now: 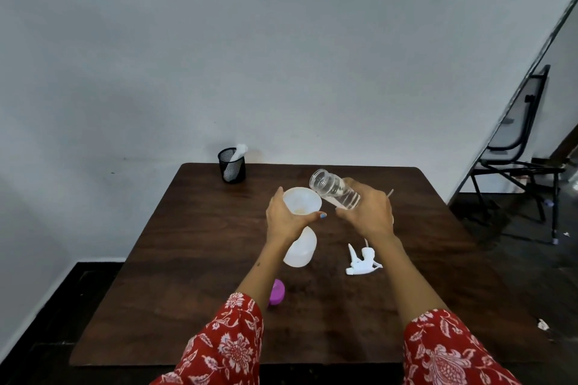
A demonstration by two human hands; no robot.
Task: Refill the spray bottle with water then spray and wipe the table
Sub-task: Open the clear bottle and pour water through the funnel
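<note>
Hands over mid worktop, dark wood grain, rounded corners. Left hand grasps a white funnel, round and translucent, seated on a white frosted plastic bottle. Right hand wraps a clear ribbed-neck cylinder bottle, tilted, mouth beside the funnel rim, water inside. White trigger sprayer lies flat right of the bottle. Purple cap nearer the front edge. Black mesh cup with white cloth at the far edge, left.
</note>
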